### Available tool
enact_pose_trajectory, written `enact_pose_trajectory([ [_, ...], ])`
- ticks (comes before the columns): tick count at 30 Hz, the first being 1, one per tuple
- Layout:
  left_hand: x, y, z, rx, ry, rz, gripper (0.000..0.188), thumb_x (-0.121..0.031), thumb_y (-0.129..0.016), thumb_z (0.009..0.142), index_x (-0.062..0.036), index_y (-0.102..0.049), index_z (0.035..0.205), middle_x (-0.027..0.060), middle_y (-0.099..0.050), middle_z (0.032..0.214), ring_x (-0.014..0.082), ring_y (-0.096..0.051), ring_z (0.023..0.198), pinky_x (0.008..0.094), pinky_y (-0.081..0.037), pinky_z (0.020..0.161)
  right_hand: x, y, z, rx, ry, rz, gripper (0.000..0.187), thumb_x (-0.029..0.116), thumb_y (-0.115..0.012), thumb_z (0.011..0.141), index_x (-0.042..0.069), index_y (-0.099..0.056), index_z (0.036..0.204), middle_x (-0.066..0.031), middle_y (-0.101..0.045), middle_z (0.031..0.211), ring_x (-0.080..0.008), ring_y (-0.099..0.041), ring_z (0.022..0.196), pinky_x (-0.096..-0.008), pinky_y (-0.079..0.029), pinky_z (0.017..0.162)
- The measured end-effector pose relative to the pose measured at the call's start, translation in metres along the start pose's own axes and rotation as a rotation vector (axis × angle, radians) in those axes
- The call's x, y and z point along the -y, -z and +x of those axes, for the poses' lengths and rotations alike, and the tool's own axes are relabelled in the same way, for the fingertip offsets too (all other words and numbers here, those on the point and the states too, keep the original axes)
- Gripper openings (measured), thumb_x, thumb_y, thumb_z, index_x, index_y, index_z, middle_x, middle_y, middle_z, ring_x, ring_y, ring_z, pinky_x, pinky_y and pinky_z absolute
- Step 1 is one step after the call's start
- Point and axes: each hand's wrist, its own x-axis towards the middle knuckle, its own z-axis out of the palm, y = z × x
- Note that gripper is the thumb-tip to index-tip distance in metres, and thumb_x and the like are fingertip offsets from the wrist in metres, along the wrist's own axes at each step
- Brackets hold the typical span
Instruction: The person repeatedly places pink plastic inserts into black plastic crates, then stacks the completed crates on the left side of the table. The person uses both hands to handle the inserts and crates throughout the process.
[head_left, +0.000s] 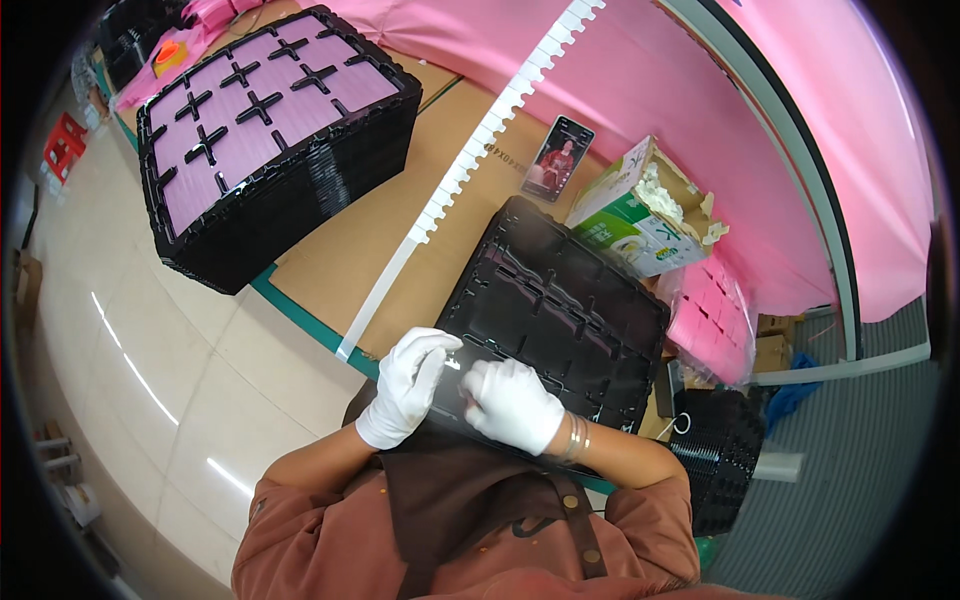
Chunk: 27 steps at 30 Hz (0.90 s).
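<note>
Both of my hands wear white gloves and meet over the near left edge of a black plastic tray with molded compartments. My left hand has its fingers curled together, with a tiny whitish piece at the fingertips, too small to name. Close beside it, my right hand is bent with its fingers drawn in, slightly blurred. Whatever it pinches is hidden. A hazy, see-through patch, perhaps clear film, shows between the hands.
A tall stack of black trays with a pink top stands at left on the cardboard-covered table. A white notched strip crosses the view. Behind the tray are a phone, an opened carton and wrapped pink pieces.
</note>
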Motion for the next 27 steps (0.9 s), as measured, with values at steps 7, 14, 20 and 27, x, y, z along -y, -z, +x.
enact_pose_trajectory([
  [7, 0.011, -0.001, 0.0, -0.04, -0.086, 0.053, 0.019, 0.001, -0.052, 0.091, 0.0021, -0.068, 0.102, 0.0155, -0.066, 0.097, 0.0268, -0.066, 0.084, 0.0324, -0.053, 0.076, -0.103, 0.141, 0.021, -0.921, -0.309, -0.085, 0.004, 0.005, -0.063, 0.077, 0.004, -0.061, 0.081, -0.0154, -0.06, 0.079, -0.0337, -0.061, 0.073, -0.0419, -0.05, 0.067],
  [14, 0.008, 0.0, -0.002, -0.02, -0.053, 0.037, 0.018, 0.001, -0.051, 0.094, 0.0036, -0.066, 0.102, 0.0154, -0.065, 0.101, 0.0246, -0.066, 0.09, 0.0313, -0.052, 0.081, -0.242, 0.191, -0.061, -0.986, -0.639, -0.418, 0.016, 0.015, -0.061, 0.086, 0.005, -0.069, 0.096, -0.0166, -0.066, 0.097, -0.0383, -0.064, 0.089, -0.0451, -0.052, 0.08],
  [20, 0.005, -0.007, 0.005, -0.002, -0.006, 0.011, 0.016, 0.0, -0.052, 0.094, 0.0038, -0.066, 0.1, 0.0126, -0.064, 0.097, 0.0194, -0.065, 0.084, 0.0289, -0.052, 0.077, -0.341, 0.123, -0.185, -0.438, -1.141, -0.1, 0.027, 0.018, -0.067, 0.081, 0.006, -0.07, 0.104, -0.0228, -0.067, 0.11, -0.0368, -0.067, 0.096, -0.0418, -0.052, 0.087],
  [27, 0.003, -0.004, 0.005, 0.019, 0.004, 0.064, 0.015, 0.0, -0.053, 0.094, 0.0036, -0.066, 0.1, 0.012, -0.065, 0.097, 0.0177, -0.064, 0.084, 0.028, -0.052, 0.076, -0.333, 0.07, -0.189, -0.455, -1.061, -0.125, 0.035, 0.016, -0.081, 0.072, 0.004, -0.066, 0.101, -0.015, -0.063, 0.098, -0.0343, -0.064, 0.093, -0.0419, -0.051, 0.085],
])
